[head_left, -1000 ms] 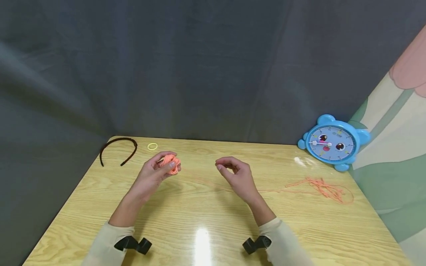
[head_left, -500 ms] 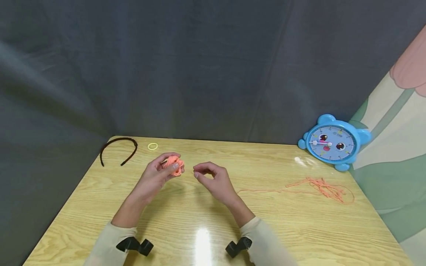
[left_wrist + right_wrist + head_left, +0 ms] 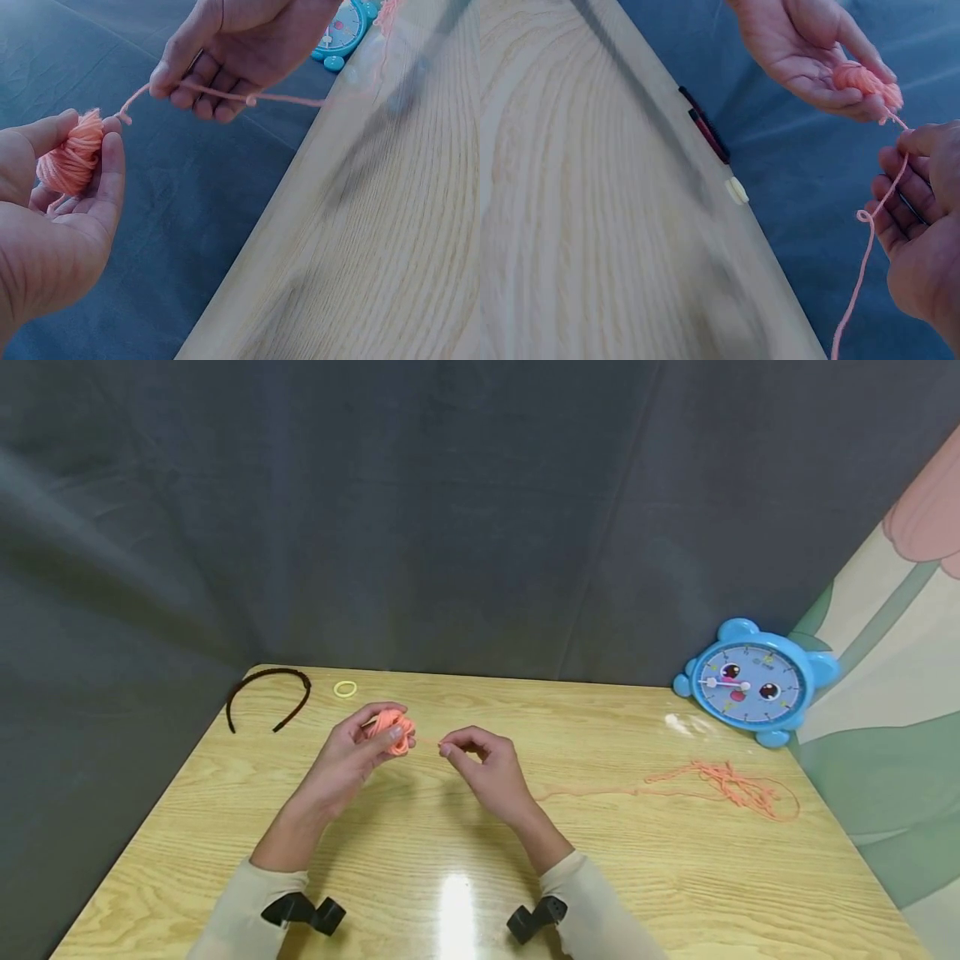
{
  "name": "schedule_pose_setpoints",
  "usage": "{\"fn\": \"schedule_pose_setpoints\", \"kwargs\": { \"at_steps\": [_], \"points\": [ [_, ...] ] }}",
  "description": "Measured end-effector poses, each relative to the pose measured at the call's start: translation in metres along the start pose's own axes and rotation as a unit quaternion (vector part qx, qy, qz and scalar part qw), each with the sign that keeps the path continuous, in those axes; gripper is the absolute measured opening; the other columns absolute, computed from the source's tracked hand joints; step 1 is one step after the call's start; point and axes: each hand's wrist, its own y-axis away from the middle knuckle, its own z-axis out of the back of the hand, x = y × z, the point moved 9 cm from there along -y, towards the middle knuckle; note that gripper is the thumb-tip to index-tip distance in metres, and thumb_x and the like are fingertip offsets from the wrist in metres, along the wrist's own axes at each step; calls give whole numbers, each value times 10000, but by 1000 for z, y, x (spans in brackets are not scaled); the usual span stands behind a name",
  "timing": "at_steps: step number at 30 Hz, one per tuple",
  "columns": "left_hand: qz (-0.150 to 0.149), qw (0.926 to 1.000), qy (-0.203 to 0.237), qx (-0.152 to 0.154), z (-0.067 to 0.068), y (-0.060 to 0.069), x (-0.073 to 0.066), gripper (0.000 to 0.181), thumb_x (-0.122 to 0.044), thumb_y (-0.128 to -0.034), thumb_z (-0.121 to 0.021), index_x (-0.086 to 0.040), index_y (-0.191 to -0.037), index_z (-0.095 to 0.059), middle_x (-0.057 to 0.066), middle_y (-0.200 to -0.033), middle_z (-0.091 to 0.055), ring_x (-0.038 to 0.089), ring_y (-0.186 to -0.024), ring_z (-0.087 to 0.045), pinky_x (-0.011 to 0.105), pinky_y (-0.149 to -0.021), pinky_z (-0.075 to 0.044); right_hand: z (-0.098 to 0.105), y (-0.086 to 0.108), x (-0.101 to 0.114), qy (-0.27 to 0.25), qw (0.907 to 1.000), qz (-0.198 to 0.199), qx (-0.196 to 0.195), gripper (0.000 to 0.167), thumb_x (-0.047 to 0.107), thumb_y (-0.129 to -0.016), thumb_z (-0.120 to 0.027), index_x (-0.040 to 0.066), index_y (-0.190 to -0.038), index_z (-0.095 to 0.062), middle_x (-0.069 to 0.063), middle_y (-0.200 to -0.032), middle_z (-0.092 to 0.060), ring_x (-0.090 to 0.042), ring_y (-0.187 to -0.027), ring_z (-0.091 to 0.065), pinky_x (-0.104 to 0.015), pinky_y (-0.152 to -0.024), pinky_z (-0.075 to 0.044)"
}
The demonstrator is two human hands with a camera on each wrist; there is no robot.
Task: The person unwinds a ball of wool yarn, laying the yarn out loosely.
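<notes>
A small wound ball of coral yarn (image 3: 391, 732) is gripped between the thumb and fingers of my left hand (image 3: 347, 768), above the table. Just to its right, my right hand (image 3: 487, 768) pinches the yarn strand (image 3: 277, 98) between thumb and fingertip. A short length of strand spans the gap from the ball to that pinch, clear in both wrist views. Past the right hand the strand runs on, with a small kink (image 3: 864, 216) in it, toward a loose tangle of the same yarn (image 3: 738, 787) on the table's right side.
At the back left of the wooden table (image 3: 450, 843) lie a dark headband (image 3: 268, 672) and a pale yellow ring (image 3: 345, 689). A blue animal-shaped clock (image 3: 750, 685) leans at the back right corner. A dark curtain (image 3: 480, 527) hangs behind the table.
My right hand has moved left, close to the yarn ball, and over the last half second has stayed nearly in place. The left hand has shifted slightly right with the ball.
</notes>
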Motion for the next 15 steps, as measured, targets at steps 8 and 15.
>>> {"fn": "schedule_pose_setpoints", "kwargs": {
  "at_steps": [8,15],
  "points": [
    [-81,9999,110,-50,3,0,-2,478,-198,-1027,-663,-39,-1443,-491,8,-1194,-650,114,-1070,-713,237,-944,-591,27,5,10,-52,9997,125,-187,162,104,-997,-690,-48,-1041,-721,-196,-1000,-724,-147,-911,-672,-273,-879,-565],
    [-136,9998,135,-79,6,1,-5,412,-185,-1034,-650,-83,-1412,-522,17,-1231,-607,110,-1084,-703,223,-939,-587,45,10,14,-25,9993,235,-275,148,95,-998,-686,-46,-1031,-717,-186,-983,-712,-173,-888,-660,-239,-823,-552]
  ]
}}
